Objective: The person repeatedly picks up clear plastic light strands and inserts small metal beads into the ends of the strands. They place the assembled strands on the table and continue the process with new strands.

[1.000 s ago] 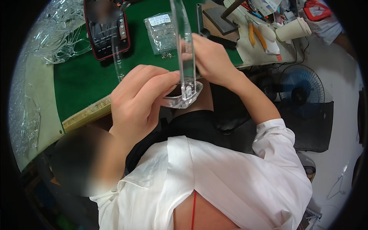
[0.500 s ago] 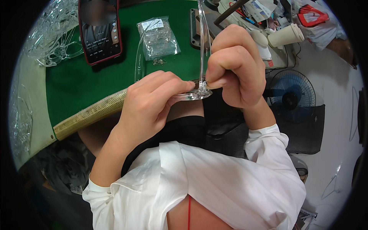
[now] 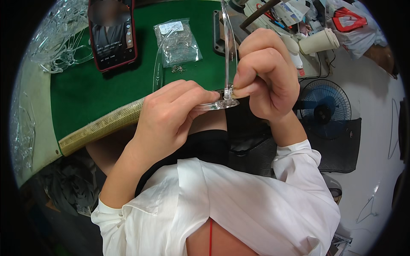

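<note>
A clear plastic eyeglass frame (image 3: 227, 59) is held over the table's front edge, both temples unfolded and pointing away from me. My left hand (image 3: 164, 111) is closed around its front, thumb and fingers hiding most of the rims. At the right-hand hinge, my right hand (image 3: 271, 74) pinches thumb and forefinger together, touching the joint. Whatever small piece may be between those fingertips is too small to tell. Beyond the hands, a clear bag of tiny metal parts (image 3: 181, 45) lies on the green mat (image 3: 115, 89), with a small pile of loose screw-like bits (image 3: 178, 68) beside it.
At the far left are a phone (image 3: 113, 38) and a heap of clear eyeglass frames (image 3: 57, 40). A gold mesh strip (image 3: 102, 121) lines the table's front edge. To the right stand a cluttered side table with a paper cup (image 3: 318, 41) and a blue fan (image 3: 324, 109).
My right hand has shifted very slightly at the hinge, its pinch kept. The left hand keeps the same hold on the eyeglass frame. The whole view has moved a little.
</note>
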### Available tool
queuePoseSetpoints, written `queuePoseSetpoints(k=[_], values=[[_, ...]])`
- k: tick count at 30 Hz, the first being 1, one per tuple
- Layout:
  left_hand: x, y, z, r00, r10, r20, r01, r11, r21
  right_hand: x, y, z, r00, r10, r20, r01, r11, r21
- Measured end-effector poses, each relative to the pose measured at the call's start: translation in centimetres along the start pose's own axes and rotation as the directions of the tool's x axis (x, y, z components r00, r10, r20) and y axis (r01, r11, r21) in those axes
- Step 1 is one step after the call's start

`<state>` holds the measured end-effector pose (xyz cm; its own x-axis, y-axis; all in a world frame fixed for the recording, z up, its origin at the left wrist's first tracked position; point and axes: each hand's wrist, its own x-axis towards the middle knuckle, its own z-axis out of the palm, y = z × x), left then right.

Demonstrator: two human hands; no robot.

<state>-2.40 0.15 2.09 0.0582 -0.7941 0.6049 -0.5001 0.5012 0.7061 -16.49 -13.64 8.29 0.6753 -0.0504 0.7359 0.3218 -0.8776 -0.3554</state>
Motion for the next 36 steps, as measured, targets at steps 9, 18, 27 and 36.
queuePoseSetpoints(k=[9,18,27,36], values=[[0.21,0.08,0.24,1.0,0.017,-0.01,-0.017,1.0,0.02,0.04,0.34,-0.3,0.998,-0.065,0.014,0.066,0.997,-0.03],[0.3,0.17,0.3,1.0,0.003,0.002,-0.003,1.0,0.012,-0.13,0.16,-0.12,0.998,-0.054,-0.021,0.054,0.998,-0.024],[0.34,0.18,0.32,1.0,-0.012,0.019,0.012,1.0,-0.023,-0.21,0.14,-0.11,0.999,-0.017,-0.029,0.017,1.0,0.006],[0.32,0.06,0.37,1.0,-0.003,-0.002,0.003,1.0,-0.007,-0.01,0.34,-0.73,0.999,-0.022,0.027,0.022,1.0,-0.016]])
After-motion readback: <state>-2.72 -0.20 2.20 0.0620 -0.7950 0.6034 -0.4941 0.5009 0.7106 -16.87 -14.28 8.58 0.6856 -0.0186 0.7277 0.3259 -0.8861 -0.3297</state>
